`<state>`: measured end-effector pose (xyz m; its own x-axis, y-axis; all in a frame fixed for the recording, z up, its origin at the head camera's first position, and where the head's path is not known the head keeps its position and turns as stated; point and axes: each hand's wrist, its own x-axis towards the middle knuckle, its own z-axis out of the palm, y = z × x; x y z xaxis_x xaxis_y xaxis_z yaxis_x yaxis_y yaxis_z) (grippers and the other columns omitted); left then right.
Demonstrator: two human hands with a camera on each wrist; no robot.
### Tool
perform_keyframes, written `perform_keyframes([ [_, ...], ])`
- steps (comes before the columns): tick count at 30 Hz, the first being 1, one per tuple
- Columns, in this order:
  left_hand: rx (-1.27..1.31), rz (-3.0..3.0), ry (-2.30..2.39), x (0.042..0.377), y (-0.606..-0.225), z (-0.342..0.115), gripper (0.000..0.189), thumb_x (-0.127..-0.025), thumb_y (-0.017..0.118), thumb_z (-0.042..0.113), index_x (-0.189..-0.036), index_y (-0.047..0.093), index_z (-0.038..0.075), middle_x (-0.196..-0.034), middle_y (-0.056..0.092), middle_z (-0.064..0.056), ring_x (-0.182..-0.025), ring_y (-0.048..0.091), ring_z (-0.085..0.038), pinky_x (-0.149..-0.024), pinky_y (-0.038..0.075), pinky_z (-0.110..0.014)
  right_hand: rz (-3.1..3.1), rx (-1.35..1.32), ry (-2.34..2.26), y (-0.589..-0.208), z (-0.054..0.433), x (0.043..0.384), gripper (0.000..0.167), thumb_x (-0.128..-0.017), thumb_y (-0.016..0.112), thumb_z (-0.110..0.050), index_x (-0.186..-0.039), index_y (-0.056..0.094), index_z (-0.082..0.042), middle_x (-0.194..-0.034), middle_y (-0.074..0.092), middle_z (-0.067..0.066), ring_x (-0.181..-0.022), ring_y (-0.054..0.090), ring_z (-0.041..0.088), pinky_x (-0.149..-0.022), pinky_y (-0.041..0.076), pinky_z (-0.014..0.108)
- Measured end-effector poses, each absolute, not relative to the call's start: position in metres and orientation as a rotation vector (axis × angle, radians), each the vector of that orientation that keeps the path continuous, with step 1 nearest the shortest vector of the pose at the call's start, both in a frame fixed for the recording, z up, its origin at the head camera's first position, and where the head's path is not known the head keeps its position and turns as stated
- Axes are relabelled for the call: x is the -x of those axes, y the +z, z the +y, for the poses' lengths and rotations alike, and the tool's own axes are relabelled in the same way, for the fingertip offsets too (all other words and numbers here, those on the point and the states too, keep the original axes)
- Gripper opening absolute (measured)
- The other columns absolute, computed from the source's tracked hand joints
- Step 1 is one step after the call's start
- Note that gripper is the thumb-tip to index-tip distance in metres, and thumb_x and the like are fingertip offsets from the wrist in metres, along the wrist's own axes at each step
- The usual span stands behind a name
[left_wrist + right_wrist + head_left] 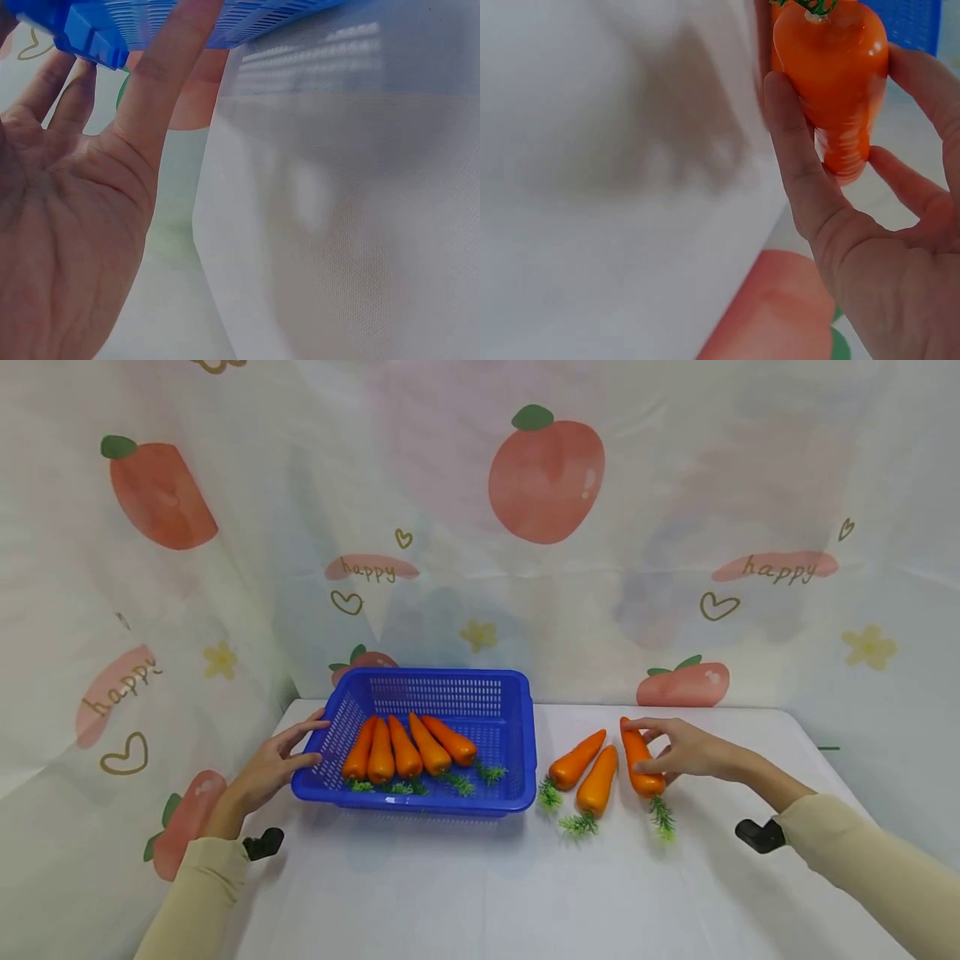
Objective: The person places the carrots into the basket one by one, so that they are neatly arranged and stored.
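Note:
A blue plastic basket [420,807] with slotted sides stands on the table and holds several orange carrots [405,750] with green tops. My left hand [264,772] touches the basket's left end, its fingers and thumb fairly straight against the edge. Right of the basket, two carrots [597,787] lie on the table. My right hand [686,750] pinches a third carrot [836,67] between thumb and fingers. Its leafy top points toward me in the head view. Whether that carrot touches the table cannot be told.
The table [480,885] has a white cover. Behind it and on both sides hangs a pale cloth [450,460] printed with red fruit, hearts and words. A dark strap piece sits at each wrist, beside the beige sleeves [840,843].

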<state>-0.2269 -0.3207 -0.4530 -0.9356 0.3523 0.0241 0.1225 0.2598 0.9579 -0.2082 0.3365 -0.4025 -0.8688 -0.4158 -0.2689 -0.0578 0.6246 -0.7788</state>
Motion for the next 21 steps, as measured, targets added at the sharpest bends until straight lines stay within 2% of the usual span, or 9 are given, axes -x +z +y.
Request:
perform_keyframes([
  [3,-0.443,2.329,1.745,0.228,-0.453,-0.321,0.059,-0.101,0.063,0.014,-0.156,0.041,0.008,-0.173,0.01,-0.003,-0.153,0.012,-0.051,-0.092,0.059,-0.037,2.448,0.415,-1.12,-0.387,0.34,0.206,0.082,-0.091,0.08,-0.021,-0.157,0.035,-0.004,-0.142,0.041,0.034,-0.091,0.072,0.027,-0.077,0.062,0.04],
  [9,-0.425,2.339,1.733,0.229,-0.454,-0.321,0.059,-0.101,0.064,0.015,-0.156,0.042,0.01,-0.173,0.01,-0.001,-0.153,0.013,-0.05,-0.093,0.058,-0.042,2.491,0.495,-1.123,-0.36,0.345,0.202,0.079,-0.091,0.08,-0.021,-0.158,0.038,-0.013,-0.145,0.042,0.027,-0.089,0.072,0.029,-0.075,0.062,0.038],
  [12,-0.421,2.348,1.721,0.229,-0.455,-0.321,0.059,-0.101,0.064,0.016,-0.156,0.042,0.01,-0.173,0.01,-0.001,-0.153,0.012,-0.05,-0.093,0.058,-0.045,2.537,0.563,-1.126,-0.349,0.347,0.201,0.078,-0.09,0.081,-0.021,-0.156,0.041,-0.015,-0.149,0.043,0.021,-0.103,0.068,0.034,-0.076,0.061,0.038],
  [16,-0.422,2.356,1.71,0.229,-0.456,-0.322,0.06,-0.101,0.064,0.017,-0.156,0.042,0.011,-0.173,0.01,-0.002,-0.153,0.012,-0.05,-0.093,0.058,-0.045,2.632,0.626,-1.103,-0.337,0.35,0.198,0.077,-0.09,0.082,-0.021,-0.155,0.042,-0.013,-0.143,0.052,0.016,-0.114,0.063,0.036,-0.077,0.06,0.036],
  [18,-0.425,2.357,1.709,0.229,-0.457,-0.322,0.06,-0.101,0.064,0.017,-0.156,0.042,0.011,-0.173,0.01,-0.002,-0.153,0.012,-0.05,-0.093,0.058,-0.042,2.654,0.621,-1.1,-0.333,0.352,0.197,0.077,-0.09,0.081,-0.021,-0.156,0.041,-0.013,-0.138,0.056,0.016,-0.109,0.066,0.034,-0.077,0.06,0.035],
  [21,-0.43,2.357,1.712,0.23,-0.457,-0.322,0.059,-0.101,0.064,0.017,-0.156,0.042,0.01,-0.173,0.01,-0.002,-0.153,0.013,-0.05,-0.092,0.059,-0.04,2.673,0.623,-1.114,-0.328,0.354,0.194,0.077,-0.091,0.08,-0.02,-0.157,0.04,-0.011,-0.14,0.053,0.017,-0.099,0.07,0.029,-0.077,0.06,0.034],
])
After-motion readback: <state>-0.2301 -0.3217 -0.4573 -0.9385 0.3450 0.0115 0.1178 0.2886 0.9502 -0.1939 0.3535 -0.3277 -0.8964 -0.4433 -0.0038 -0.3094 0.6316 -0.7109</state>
